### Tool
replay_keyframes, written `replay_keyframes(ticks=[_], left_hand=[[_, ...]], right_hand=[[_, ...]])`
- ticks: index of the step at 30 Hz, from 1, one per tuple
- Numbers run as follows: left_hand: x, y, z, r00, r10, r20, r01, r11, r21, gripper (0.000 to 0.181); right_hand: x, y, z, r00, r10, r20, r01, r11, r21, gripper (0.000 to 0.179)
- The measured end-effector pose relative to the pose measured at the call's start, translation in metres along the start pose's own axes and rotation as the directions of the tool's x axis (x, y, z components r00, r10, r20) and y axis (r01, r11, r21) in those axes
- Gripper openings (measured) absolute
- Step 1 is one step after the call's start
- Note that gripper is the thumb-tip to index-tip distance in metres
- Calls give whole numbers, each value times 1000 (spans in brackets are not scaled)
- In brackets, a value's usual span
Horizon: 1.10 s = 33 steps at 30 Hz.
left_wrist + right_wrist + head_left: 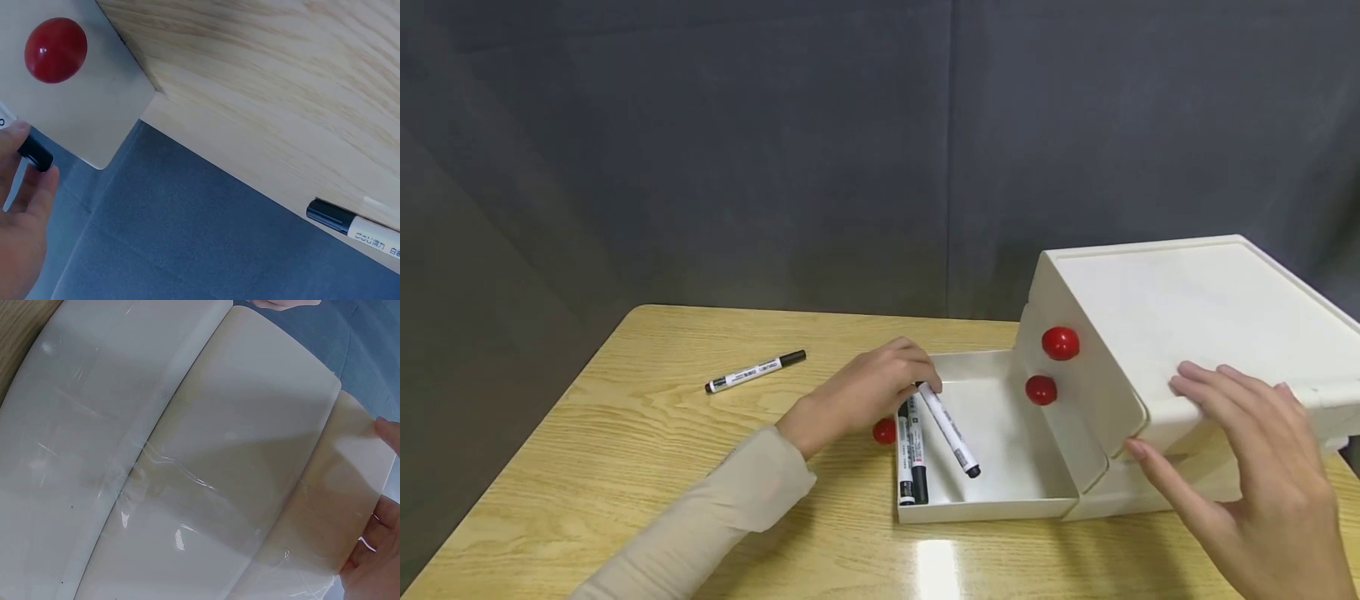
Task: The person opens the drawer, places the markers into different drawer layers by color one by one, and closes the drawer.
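Observation:
My left hand [880, 383] pinches a white marker [951, 429] by its black-capped end, above the pulled-out bottom drawer [1000, 417]. The marker slants down over the drawer floor; whether its lower tip touches the floor I cannot tell. Two more markers [916, 442] lie side by side along the drawer's front wall. In the left wrist view the thumb and fingers hold the black cap [35, 153]. With fingers spread, my right hand [1262, 467] rests on the near top edge of the white drawer cabinet [1210, 308]; the right wrist view shows its thumb on the cabinet's side.
Another marker [756, 372] lies on the wooden table [647, 467], left of the drawer. Round red knobs [1061, 342] stick out from the upper drawer fronts, and one red knob [884, 431] from the pulled-out drawer. A dark curtain [775, 167] hangs behind the table.

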<state>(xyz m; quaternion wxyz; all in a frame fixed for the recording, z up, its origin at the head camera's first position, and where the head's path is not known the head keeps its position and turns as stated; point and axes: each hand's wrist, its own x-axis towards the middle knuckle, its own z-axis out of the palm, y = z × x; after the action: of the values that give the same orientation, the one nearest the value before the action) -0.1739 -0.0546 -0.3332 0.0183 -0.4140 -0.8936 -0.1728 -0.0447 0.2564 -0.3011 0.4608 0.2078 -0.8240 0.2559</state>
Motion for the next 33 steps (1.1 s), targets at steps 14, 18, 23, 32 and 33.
replay_keyframes(ticks=[14, 18, 23, 32, 33], left_hand=[[4, 5, 8, 1000, 14, 27, -17, 996, 90, 30], [5, 6, 11, 999, 4, 41, -8, 997, 77, 32], [6, 7, 16, 997, 10, 72, -16, 996, 85, 32], [6, 12, 21, 989, 13, 145, -36, 986, 161, 32], [7, 12, 21, 989, 11, 144, -34, 987, 159, 33]], right_hand=[[-1, 0, -2, 1000, 22, 20, -22, 1000, -13, 76], [-1, 0, -1, 1000, 12, 3, -12, 1000, -4, 75], [-1, 0, -1, 1000, 9, 5, -9, 1000, -2, 75], [2, -1, 0, 1000, -13, -17, 13, 1000, 12, 74], [2, -2, 0, 1000, -17, -22, 17, 1000, 13, 74]])
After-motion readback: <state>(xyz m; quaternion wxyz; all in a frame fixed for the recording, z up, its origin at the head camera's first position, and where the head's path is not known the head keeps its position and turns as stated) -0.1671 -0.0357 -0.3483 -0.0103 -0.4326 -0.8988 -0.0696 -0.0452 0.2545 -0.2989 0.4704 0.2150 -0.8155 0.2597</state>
